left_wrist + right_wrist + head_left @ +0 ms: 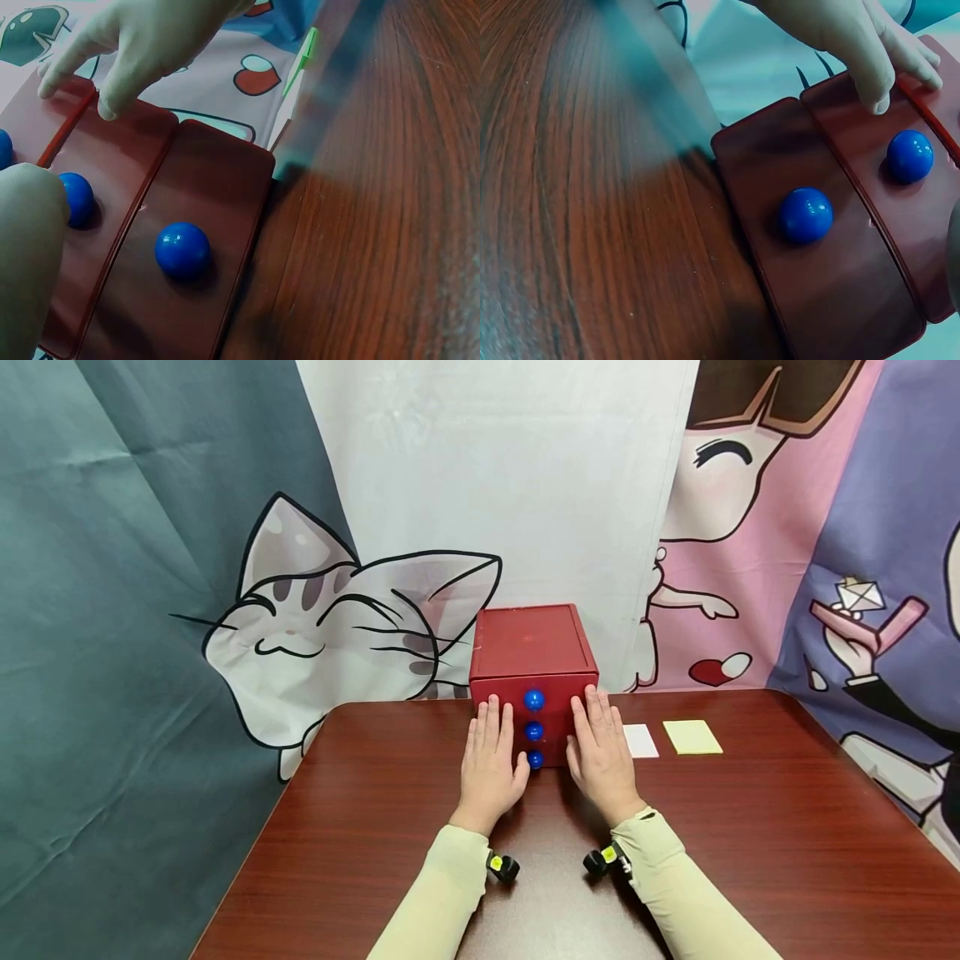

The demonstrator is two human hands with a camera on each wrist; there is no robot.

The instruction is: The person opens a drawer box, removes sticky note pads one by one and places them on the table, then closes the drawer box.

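Observation:
A red box [536, 647] with three drawers, one above another, stands on the table, each drawer front bearing a round blue knob. My left hand [491, 768] lies with straight fingers against the left side of the drawer fronts. Against their right side, my right hand [602, 760] rests the same way. The bottom knob [183, 251] shows fully in the left wrist view, while my left thumb [30, 240] partly covers the middle knob [77, 199]. All the drawer fronts [802, 300] look flush with each other.
Right of the box lie a white paper square [641, 741] and a yellow one [692, 737] on the brown wooden table [750, 843]. A cartoon-printed curtain [525, 468] hangs behind the table's far edge.

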